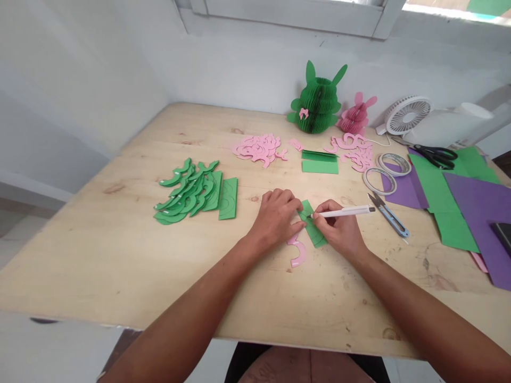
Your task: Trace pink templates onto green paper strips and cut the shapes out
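Basically, left hand, thumb and finger parted, steadied green card between front and back edges of the surface, right hand gripped white pen; light left pressure risked slip and skewed marks.

Along the far edge of the table you see a green paper figure with two ears, beside it a smaller pink one, then a white fan. Towards the right edge you have black-handled scissors, green sheets, purple sheets, two tape rolls and blue-handled snips, their blades pointing towards the far edge.
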A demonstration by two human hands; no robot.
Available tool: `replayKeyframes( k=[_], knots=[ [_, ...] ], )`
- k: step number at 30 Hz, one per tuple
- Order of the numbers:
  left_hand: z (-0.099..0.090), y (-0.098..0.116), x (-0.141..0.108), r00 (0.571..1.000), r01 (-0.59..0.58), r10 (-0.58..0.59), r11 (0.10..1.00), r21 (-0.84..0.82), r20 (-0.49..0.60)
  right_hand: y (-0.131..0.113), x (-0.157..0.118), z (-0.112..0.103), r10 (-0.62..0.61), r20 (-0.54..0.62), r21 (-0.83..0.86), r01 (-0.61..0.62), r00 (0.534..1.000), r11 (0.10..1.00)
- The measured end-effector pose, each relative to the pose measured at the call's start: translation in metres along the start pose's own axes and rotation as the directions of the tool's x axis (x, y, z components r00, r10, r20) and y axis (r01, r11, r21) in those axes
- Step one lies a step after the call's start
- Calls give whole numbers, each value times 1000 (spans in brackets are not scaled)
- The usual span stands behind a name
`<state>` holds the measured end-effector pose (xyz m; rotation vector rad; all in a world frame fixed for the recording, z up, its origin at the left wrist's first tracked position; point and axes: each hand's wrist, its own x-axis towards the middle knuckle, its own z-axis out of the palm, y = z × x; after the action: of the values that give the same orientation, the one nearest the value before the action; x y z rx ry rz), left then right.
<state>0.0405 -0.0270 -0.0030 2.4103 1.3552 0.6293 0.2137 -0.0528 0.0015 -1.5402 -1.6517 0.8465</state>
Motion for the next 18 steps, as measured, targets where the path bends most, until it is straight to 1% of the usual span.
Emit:
replayKeyframes(
  k=[10,18],
  knots=[
    [0,0,0,1000,1,-1,1000,-6,-1,-1,0,0,-4,-5,-5,4,1000,1000],
    [-1,1,0,1000,2,-2,1000,5,4,-1,0,-1,7,-22,43,-6,1000,999]
  ],
)
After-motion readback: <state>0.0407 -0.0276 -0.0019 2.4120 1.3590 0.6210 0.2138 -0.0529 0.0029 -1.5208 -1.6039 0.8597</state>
